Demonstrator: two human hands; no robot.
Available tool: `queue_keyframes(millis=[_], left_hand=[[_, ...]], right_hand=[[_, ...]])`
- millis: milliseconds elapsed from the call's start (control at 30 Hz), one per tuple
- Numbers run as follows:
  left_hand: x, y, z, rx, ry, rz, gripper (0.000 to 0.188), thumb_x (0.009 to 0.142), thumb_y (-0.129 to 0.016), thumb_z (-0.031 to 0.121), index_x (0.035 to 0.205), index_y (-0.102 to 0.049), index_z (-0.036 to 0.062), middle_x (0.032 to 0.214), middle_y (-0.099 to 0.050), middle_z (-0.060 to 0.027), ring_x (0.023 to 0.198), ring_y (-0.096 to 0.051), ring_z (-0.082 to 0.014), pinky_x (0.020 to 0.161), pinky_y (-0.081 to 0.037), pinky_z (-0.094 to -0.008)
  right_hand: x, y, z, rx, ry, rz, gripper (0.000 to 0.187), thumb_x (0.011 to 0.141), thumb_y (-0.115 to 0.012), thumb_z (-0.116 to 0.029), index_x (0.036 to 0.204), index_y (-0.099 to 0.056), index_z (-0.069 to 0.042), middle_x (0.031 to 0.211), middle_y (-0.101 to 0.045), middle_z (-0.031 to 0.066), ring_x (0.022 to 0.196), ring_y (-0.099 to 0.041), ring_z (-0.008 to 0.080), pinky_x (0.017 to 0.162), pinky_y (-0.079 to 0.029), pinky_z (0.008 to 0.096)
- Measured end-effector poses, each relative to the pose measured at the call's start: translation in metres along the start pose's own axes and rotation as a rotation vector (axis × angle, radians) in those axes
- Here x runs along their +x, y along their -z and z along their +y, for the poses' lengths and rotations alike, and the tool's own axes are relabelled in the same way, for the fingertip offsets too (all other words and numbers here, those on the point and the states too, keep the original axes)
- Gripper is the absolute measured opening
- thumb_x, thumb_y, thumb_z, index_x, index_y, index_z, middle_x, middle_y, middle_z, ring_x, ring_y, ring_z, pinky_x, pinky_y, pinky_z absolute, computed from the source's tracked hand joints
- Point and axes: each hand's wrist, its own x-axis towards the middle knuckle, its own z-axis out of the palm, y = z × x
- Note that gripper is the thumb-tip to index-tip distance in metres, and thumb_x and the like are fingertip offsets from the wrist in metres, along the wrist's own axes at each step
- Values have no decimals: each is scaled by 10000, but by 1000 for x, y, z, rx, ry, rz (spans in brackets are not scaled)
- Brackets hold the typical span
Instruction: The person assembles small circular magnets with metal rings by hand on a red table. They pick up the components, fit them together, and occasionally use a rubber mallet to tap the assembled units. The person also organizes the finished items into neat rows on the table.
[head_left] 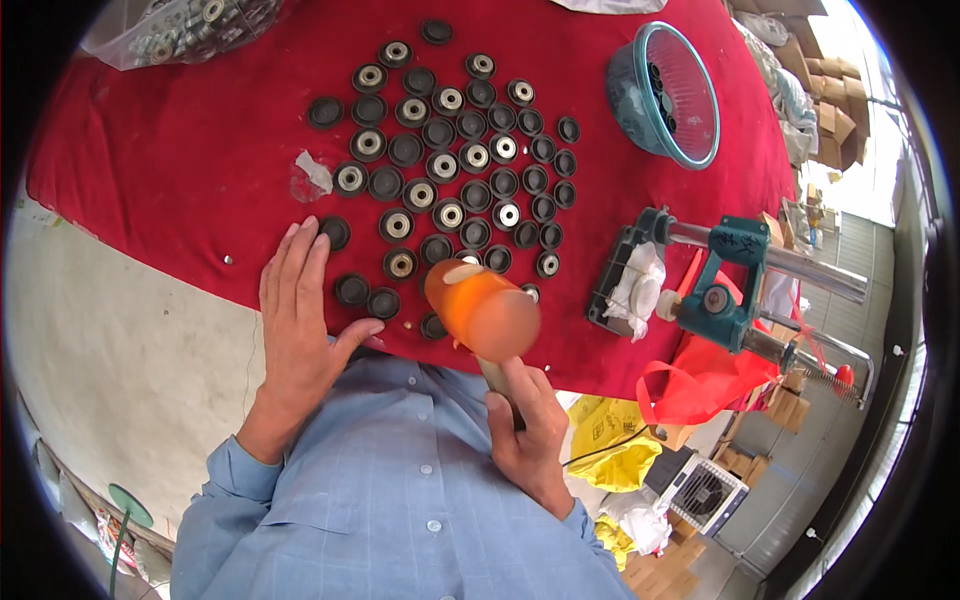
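Note:
My right hand [528, 425] grips the wooden handle of an orange rubber mallet [482, 309], whose blurred head hangs over the near edge of the red cloth [180, 170]. My left hand [296, 320] lies flat and open on the cloth's near edge, fingers spread, beside two black round discs [366, 296]. Several black discs and metal-centred bearings [450, 160] are laid out in rows on the cloth beyond both hands. One disc [433, 326] lies just under the mallet head.
A teal plastic bowl [665, 95] with dark parts stands at the far right. A green metal press tool [725, 285] sits at the cloth's right edge with white rags. A clear bag of bearings [180, 28] lies far left. Red and yellow bags hang below the table.

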Motion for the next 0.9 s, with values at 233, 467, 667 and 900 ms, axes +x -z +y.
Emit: queue_keyframes(millis=[233, 467, 667, 900], left_hand=[[-3, -6, 13, -13, 11, -18, 1292, 720, -915, 537, 1653, -233, -43, 1722, -243, -319, 1604, -253, -496, 1273, -221, -629], [2, -32, 38, 3, 33, -64, 1406, 694, -907, 597, 1673, -147, -65, 1724, -142, -385, 1615, -172, -540, 1269, -186, -669], [8, -32, 40, 35, 47, -107, 1393, 727, -893, 595, 1672, -120, -75, 1734, -115, -370, 1621, -148, -534, 1280, -171, -668], [17, -28, 37, 67, 43, -128, 1369, 748, -871, 582, 1670, -122, -98, 1738, -131, -362, 1628, -151, -518, 1285, -168, -660]], right_hand=[[29, -22, -5, -94, 18, -146, 595, 896, -703, 51, 1480, -602, -7, 1166, -719, 226, 974, -738, 347, 781, -601, 383], [40, -6, 7, 16, 125, 147, 489, 956, -651, 60, 1440, -582, 83, 1110, -707, 193, 940, -701, 283, 820, -570, 359], [57, -2, 16, -35, 75, 52, 537, 973, -668, 46, 1492, -541, 98, 1149, -701, 205, 972, -710, 245, 864, -568, 340], [88, -13, 4, -66, 67, -58, 550, 954, -679, 41, 1495, -578, 39, 1096, -717, 206, 872, -698, 274, 776, -570, 361]])
